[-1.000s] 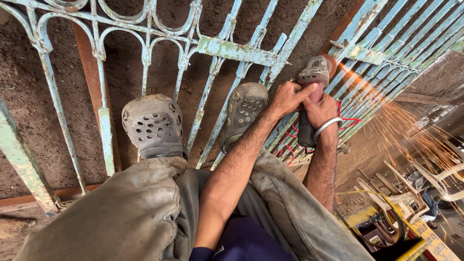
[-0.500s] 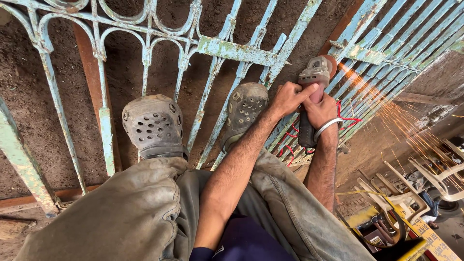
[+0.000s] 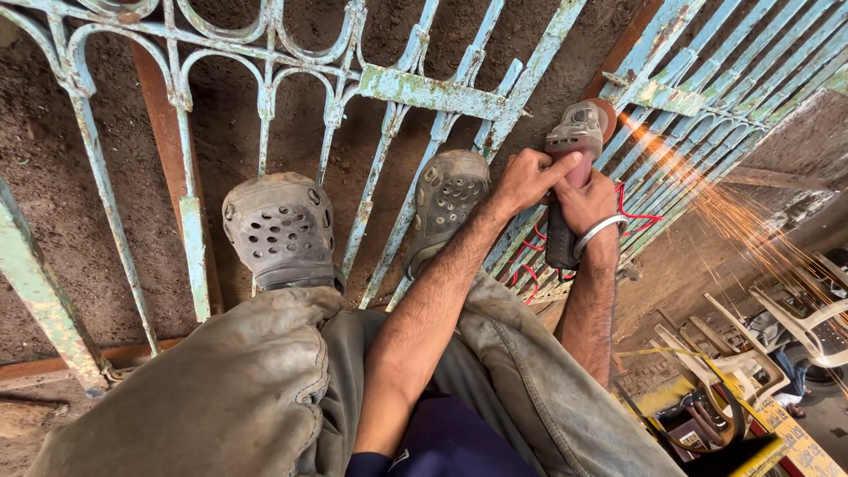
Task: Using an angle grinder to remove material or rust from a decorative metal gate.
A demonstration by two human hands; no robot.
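Sparks now spray wider from the angle grinder than a second ago, streaming toward the white plastic chairs, so the disc is biting harder into the pale blue iron gate. Left hand and right hand both have fingers closed around the grinder. Grey perforated clogs rest on the gate's bars beside it; a red cable loops under it.

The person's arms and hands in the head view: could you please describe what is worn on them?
Both forearms are bare, with no gloves on the left hand or right hand. A silver metal bangle circles the right wrist. A dark blue sleeve edge shows at the left upper arm.
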